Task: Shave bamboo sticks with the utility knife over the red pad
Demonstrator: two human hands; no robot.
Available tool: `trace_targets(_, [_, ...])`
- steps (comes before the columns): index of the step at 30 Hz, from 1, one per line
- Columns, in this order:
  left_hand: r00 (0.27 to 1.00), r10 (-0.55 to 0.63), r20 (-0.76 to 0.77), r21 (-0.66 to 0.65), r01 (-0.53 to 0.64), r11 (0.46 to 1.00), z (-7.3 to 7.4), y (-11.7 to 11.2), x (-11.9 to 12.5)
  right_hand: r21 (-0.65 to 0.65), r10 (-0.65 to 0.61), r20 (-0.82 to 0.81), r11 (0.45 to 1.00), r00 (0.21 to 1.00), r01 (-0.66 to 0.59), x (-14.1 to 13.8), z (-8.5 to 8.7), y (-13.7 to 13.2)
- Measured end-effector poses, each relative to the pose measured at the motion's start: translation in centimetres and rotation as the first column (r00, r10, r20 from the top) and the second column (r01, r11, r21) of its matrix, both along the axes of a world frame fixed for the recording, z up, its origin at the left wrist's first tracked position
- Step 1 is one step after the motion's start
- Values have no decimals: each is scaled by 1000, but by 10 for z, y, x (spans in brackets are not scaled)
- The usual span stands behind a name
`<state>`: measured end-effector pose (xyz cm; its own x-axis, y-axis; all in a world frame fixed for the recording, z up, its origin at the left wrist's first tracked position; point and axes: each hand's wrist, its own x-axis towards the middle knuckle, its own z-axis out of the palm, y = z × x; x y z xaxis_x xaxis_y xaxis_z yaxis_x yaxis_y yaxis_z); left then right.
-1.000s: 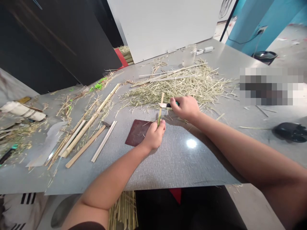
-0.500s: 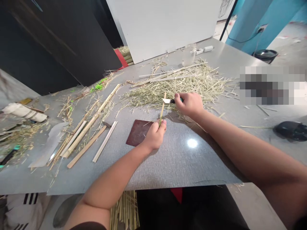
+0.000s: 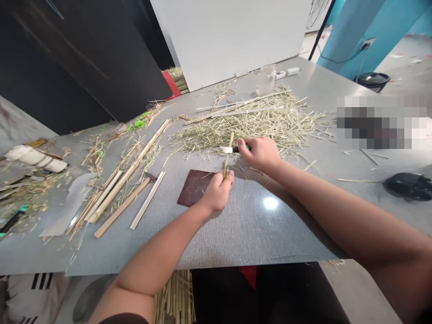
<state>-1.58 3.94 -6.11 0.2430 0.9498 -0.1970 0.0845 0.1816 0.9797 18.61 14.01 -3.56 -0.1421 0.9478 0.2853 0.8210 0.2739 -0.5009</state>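
Left hand (image 3: 218, 191) closed around a thin bamboo strip (image 3: 228, 153), near upright at frame centre, upper part standing clear of the fist. Right hand (image 3: 259, 153) curled shut on a green-handled knife (image 3: 232, 149), blade at the strip. Dark red pad (image 3: 195, 187) just beside left hand, on grey desk (image 3: 256, 234). Shredded straw heap (image 3: 249, 130) beyond, upper centre; cut bamboo slats (image 3: 121, 207) left of centre.

Thin pale reed stalk (image 3: 228, 155), upright, slightly tilted; small knife (image 3: 232, 149), blade against it
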Motion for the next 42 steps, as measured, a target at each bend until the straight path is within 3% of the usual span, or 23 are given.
trace_targets(4, [992,-127,-17,-50,126,991,7,-5,2,-56,-228,-143,973,963,222,31,-5,30])
trace_targets(6, [991,-134,15,-82,135,987,10,-7,4,-15,-267,-187,963,945,269,39,-7,37])
trace_targets(9, [993,-74,96,-98,83,992,12,-6,6,68,-191,-204,976,960,209,34,-10,32])
trace_targets(15, [986,-14,167,-19,18,1000,7,-2,5,136,-30,-21,990,999,33,6,-16,10])
trace_targets(22, [964,70,255,-34,-63,997,8,2,5,194,85,25,977,996,-88,1,-16,3])
trace_targets(30, [974,130,185,-70,-119,990,14,-2,6,145,130,41,980,991,-135,0,-14,4])
trace_targets(35, [983,127,132,-53,-121,991,15,-4,7,-48,51,95,998,994,-46,-2,-4,-3])
trace_targets(42, [989,99,106,-41,-95,995,13,-4,6,-56,202,165,979,965,-196,-9,3,-12])
